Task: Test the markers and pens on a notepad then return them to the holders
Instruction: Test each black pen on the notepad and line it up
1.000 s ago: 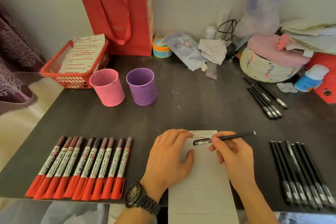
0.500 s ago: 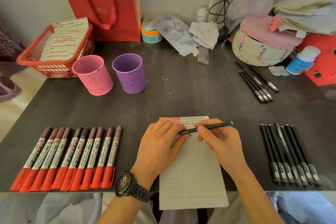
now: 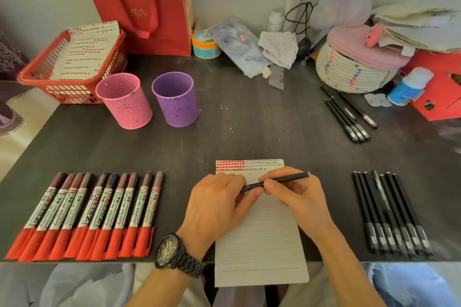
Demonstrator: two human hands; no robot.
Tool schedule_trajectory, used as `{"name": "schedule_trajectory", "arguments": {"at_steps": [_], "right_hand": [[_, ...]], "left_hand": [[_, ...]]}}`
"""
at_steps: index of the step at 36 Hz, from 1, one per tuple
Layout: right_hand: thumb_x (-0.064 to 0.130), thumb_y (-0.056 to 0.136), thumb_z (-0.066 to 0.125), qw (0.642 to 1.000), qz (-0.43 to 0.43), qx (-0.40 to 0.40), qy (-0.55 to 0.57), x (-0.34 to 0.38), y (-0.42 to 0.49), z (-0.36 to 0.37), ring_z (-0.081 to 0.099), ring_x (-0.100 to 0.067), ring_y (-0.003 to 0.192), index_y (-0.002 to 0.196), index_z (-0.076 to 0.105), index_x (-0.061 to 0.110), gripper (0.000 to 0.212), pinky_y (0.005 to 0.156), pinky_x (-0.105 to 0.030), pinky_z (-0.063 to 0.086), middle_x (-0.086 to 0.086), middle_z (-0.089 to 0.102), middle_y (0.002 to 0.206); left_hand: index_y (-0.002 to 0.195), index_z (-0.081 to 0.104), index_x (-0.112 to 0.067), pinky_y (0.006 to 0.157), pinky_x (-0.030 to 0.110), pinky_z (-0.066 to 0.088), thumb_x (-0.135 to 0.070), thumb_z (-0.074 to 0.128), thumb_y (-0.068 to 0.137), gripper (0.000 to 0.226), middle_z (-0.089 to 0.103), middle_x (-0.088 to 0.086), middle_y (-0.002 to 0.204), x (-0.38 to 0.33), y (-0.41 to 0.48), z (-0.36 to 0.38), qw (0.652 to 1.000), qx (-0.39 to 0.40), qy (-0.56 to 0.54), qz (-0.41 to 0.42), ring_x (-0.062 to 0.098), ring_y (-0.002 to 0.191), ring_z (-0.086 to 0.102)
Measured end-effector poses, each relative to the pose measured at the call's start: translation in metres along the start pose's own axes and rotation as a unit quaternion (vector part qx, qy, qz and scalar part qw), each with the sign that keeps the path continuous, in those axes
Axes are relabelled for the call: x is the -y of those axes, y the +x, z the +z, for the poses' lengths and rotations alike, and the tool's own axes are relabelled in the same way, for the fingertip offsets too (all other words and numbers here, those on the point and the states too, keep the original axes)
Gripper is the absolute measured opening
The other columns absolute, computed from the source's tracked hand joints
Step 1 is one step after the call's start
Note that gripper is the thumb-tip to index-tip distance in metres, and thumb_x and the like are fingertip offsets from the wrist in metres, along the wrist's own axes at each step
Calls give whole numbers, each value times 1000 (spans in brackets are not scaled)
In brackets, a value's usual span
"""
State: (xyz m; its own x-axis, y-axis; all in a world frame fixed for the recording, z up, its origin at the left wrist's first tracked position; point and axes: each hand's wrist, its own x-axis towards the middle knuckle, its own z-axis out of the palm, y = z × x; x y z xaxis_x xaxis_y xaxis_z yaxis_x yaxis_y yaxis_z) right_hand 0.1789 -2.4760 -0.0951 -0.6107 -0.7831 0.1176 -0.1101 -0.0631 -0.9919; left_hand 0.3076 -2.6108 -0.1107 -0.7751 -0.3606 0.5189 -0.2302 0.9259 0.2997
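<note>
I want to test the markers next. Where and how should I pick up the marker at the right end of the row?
Pinch the marker by its labelled middle, coming from above and the right. It lies flat on the table, a neighbour close on its left and its right side free, so a thumb probably fits there.

The left hand (image 3: 217,207), back upward and with a dark wristwatch (image 3: 172,252) on its wrist, lay low over the near middle of the worktop (image 3: 249,119), its thumb and curled fingers pinching the left end of a slim black pen (image 3: 287,178). The right hand (image 3: 301,199) faced it, knuckles up, thumb and forefinger gripping the same pen just beside the left fingertips, the barrel slanting out over its knuckles. Both bare forearms ran in from the near edge, angled toward each other.
</note>
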Motion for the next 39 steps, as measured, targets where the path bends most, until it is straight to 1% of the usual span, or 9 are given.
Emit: {"name": "schedule_trajectory", "arguments": {"at_steps": [4,13,16,19,23,27,32,35,39], "right_hand": [[16,85,70,1000,14,6,-8,-1,1,0,69,-6,77,89,80,20,12,61,-11,49,4,75,78],[16,86,67,1000,14,4,17,1,2,0,66,-7,70,88,77,14,10,57,-11,45,1,74,77],[20,86,67,999,5,-12,31,0,2,0,55,-6,57,88,75,9,14,53,-15,42,3,67,65],[14,92,61,990,10,-85,112,-1,0,-5,44,-16,47,82,71,10,15,50,-23,38,-6,52,54],[31,101,50,953,85,-179,230,2,8,-13,44,-20,40,82,64,16,28,40,-25,35,-12,57,61],[28,100,55,965,93,-169,177,4,19,-17,50,-21,42,82,61,23,20,40,-27,40,-15,68,74],[24,98,63,985,84,-127,84,9,38,-23,59,-23,52,87,61,14,15,46,-31,48,-17,68,73],[20,101,57,988,94,-110,61,9,47,-23,64,-22,56,91,71,17,17,50,-30,53,-16,73,80],[29,95,68,988,53,-134,-60,-1,50,-17,63,-16,54,82,69,22,15,50,-24,52,-9,69,67]], "left_hand": [[57,33,-25,44,23,22,-59,43,97,53,38,-10,46,0,-2,-1,1000,4,13,-3,9,41,30],[51,32,-24,42,21,18,-68,35,95,63,35,-11,42,-1,-1,-2,999,-1,25,-25,10,37,30],[56,31,-26,47,23,22,-69,40,94,59,35,-13,49,0,0,-1,1000,-24,16,-12,9,45,30],[64,33,-28,57,24,28,-71,44,92,52,36,-16,64,1,0,2,1000,-17,14,-20,8,62,31],[74,38,-29,69,21,28,-67,46,91,42,39,-18,79,3,0,6,998,9,5,-55,5,76,33],[96,51,-30,81,19,37,-64,53,86,35,42,-22,87,5,0,7,995,44,-23,-92,3,87,47],[119,47,-36,92,16,38,-66,51,83,47,45,-28,98,5,0,6,989,82,-46,-118,-4,93,49],[120,46,-37,88,13,37,-67,51,83,48,47,-29,98,5,0,6,987,87,-40,-129,-5,91,48],[120,44,-39,77,6,31,-67,51,83,47,44,-29,94,5,0,5,985,92,-39,-140,-5,87,45]]}}
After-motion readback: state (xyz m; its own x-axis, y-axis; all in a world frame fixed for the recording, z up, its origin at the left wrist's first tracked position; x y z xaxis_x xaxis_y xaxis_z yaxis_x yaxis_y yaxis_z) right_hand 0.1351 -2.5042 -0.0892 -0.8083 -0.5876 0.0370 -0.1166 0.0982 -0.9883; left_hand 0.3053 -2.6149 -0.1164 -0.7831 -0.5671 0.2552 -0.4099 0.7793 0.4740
